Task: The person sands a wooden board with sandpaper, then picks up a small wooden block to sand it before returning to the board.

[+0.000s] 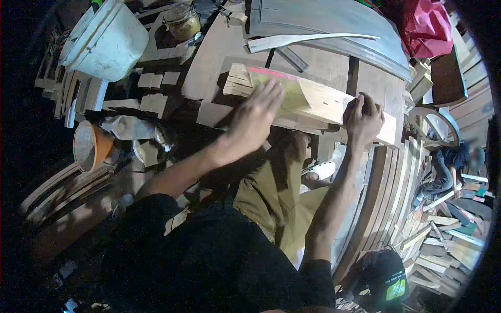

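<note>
A pale wooden beam lies slantwise across the wooden work surface in front of me. My left hand rests on its left part, fingers stretched and slightly blurred, over a yellowish, see-through-looking sheet with a pink edge. Whether that sheet is paper or plastic I cannot make out. Near the beam's right end, my right hand has its fingers curled over the top and grips the wood. A dark patch beside those fingers may be shadow.
Behind the beam lie a thin curved wooden strip, a short metal piece and a grey panel. A white bucket, a jar and an orange pot stand left. Another person sits at far right among timber.
</note>
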### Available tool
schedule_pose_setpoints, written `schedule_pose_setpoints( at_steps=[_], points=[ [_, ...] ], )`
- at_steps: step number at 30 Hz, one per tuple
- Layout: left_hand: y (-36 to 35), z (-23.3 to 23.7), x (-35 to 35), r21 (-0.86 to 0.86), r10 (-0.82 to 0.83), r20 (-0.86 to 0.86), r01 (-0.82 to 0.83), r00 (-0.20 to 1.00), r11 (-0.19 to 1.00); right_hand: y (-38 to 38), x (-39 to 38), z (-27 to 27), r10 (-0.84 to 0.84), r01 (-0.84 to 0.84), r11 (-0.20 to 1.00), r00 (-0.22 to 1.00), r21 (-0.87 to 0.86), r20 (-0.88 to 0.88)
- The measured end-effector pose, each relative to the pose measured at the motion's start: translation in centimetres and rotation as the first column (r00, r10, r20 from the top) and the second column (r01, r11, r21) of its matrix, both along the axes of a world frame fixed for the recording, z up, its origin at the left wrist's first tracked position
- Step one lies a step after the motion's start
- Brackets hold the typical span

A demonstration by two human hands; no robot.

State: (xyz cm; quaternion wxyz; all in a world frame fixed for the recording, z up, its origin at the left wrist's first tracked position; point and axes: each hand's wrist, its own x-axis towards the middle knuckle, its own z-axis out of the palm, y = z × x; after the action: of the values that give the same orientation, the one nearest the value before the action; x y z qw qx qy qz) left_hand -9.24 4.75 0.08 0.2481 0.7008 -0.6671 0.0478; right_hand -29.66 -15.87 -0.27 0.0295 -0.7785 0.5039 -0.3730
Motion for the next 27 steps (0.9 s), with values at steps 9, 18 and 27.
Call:
schedule_pose_setpoints(
  at_steps=[9,18,27],
  points=[
    [-0.6,0.8,0.3,-0.004,0.02,-0.003,-0.02,1.0,1.0,-0.2,-0.1,-0.1,0.007,-0.007,1.0,1.0,-0.007,0.027],
    [-2.5,-0.7,-2.6,-0.087,-0.108,-0.034,0.105,0.994,0.991,-0.5,-0.2,-0.7,0.01,-0.009,1.0,1.0,-0.011,0.028],
    [-4.2,-1.1,-4.7,-0.068,-0.182,0.023,0.183,0.983,0.981,0.2,0.4,0.2,-0.022,0.023,1.0,0.997,-0.013,0.069]
  ],
)
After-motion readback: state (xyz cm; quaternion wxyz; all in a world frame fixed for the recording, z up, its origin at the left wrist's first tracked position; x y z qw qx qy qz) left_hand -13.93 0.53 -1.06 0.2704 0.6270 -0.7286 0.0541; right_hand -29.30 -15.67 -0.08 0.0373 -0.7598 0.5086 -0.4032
